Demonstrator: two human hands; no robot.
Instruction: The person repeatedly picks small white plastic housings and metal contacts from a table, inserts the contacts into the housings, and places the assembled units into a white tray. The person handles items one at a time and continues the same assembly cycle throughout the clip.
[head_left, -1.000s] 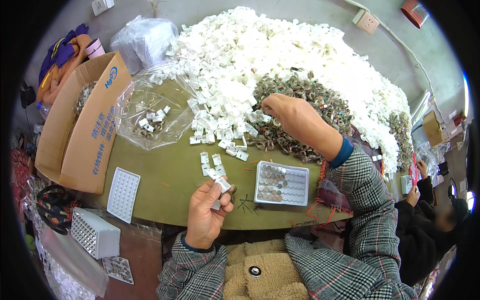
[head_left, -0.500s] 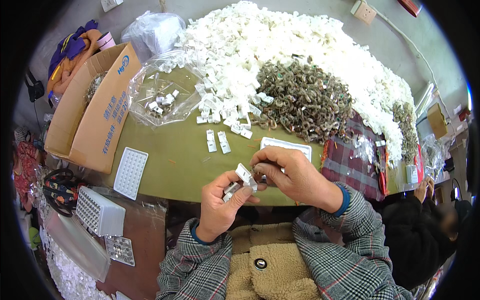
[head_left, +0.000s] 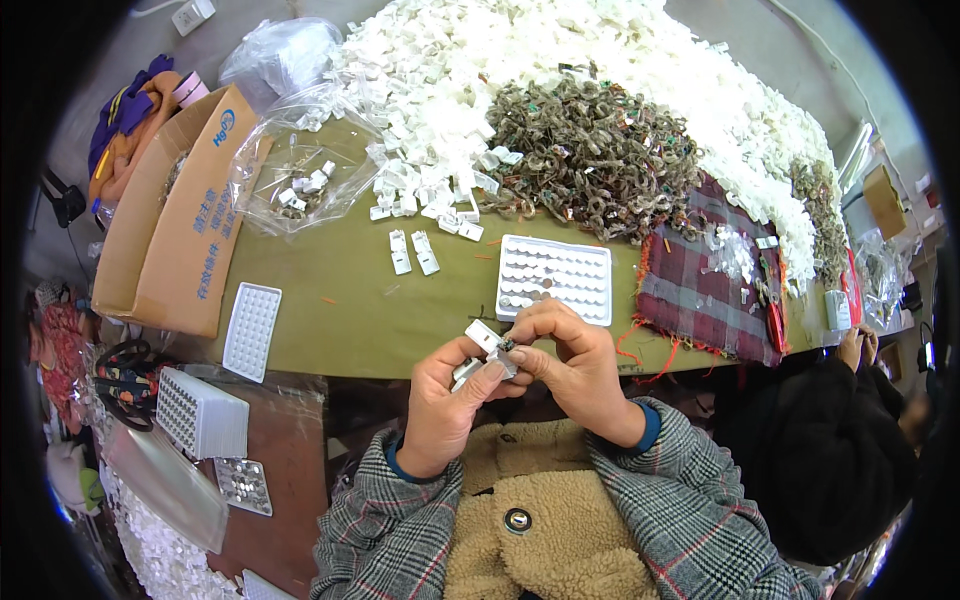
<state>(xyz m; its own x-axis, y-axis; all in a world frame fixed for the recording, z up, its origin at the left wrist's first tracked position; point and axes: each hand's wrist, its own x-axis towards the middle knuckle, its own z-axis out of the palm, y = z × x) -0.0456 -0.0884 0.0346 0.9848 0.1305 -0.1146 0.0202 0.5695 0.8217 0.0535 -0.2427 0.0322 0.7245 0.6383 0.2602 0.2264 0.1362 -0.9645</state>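
Observation:
My left hand is closed around white plastic casings, with one sticking up between thumb and fingers. A second white casing shows lower in the same grip. Against the upper casing, my right hand pinches a small dark part, too small and covered to name. Both hands meet in front of the table's near edge. Just beyond them lies a white tray with rows of round pockets, a few holding small discs. Two white casings lie side by side on the green tabletop.
A big heap of white casings fills the back, with a pile of grey-brown wired parts before it. Plaid cloth lies right, a cardboard box left. Stacked trays stand lower left. Another person sits at right.
The view has shifted, and the right hand has drawn lower, uncovering more of the pocketed tray. My fingers have brought the small dark part in against the upper casing.

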